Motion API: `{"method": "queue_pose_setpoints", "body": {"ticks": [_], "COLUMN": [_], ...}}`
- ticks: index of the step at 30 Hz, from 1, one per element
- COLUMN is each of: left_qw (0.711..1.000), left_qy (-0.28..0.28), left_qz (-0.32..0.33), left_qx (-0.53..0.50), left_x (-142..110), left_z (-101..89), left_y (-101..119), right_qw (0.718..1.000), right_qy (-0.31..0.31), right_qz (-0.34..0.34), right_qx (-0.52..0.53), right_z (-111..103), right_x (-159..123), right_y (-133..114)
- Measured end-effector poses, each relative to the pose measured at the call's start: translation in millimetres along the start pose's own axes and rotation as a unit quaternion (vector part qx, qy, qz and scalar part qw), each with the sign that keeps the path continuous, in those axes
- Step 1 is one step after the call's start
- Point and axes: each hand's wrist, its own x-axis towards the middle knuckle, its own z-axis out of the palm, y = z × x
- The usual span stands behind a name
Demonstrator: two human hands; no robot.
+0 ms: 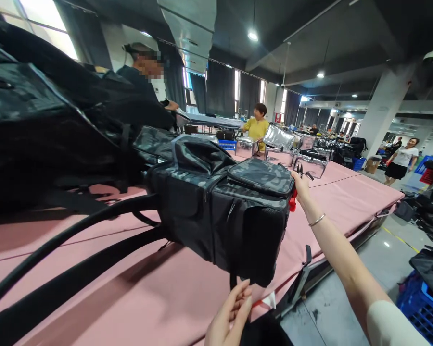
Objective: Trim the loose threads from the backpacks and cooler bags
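A black camouflage-pattern backpack [231,211] lies on its side on the pink padded table [137,293], its long black straps [68,240] trailing to the left. My right hand [301,186] rests against the bag's far upper corner. It is closed round small snips [293,201] with a red grip and dark blades sticking up. A thin bracelet sits on that wrist. My left hand [231,315] is low at the table's near edge, under the bag. Its fingers are pressed together beside a short black strap [234,281] and a white tag [269,301]; what they pinch is hidden.
A heap of black bags [39,125] fills the left. A person in dark clothes [144,81] works behind it. A person in yellow [257,126] stands by shiny clear bags [279,144]. Blue crates [422,307] and dark bags sit on the grey floor at right.
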Motion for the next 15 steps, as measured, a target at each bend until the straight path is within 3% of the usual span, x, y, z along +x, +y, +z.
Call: {"method": "queue_pose_setpoints", "body": {"ticks": [2, 5, 8, 10, 12, 15], "left_qw": [0.998, 0.968, 0.870, 0.796, 0.760, 0.751], "left_qy": [-0.007, 0.067, 0.167, 0.194, 0.147, 0.056], "left_qz": [0.043, 0.207, 0.397, 0.476, 0.502, 0.494], "left_qx": [0.034, 0.124, 0.238, 0.319, 0.385, 0.435], "left_x": [7, 28, 64, 96, 128, 165], "left_z": [-6.7, -23.4, -44.6, -58.4, -69.4, -76.6], "left_y": [11, 49, 103, 137, 161, 176], "right_qw": [1.000, 1.000, 0.998, 0.996, 0.994, 0.991], "right_qy": [-0.006, -0.028, -0.064, -0.088, -0.105, -0.122], "right_qz": [-0.005, -0.001, 0.012, 0.019, 0.025, 0.037], "right_qx": [0.000, -0.005, -0.012, -0.016, -0.020, -0.028], "right_z": [0, -1, -4, -7, -11, -16], "right_x": [-8, -22, -38, -47, -54, -57], "right_y": [-3, -11, -20, -24, -28, -31]}}
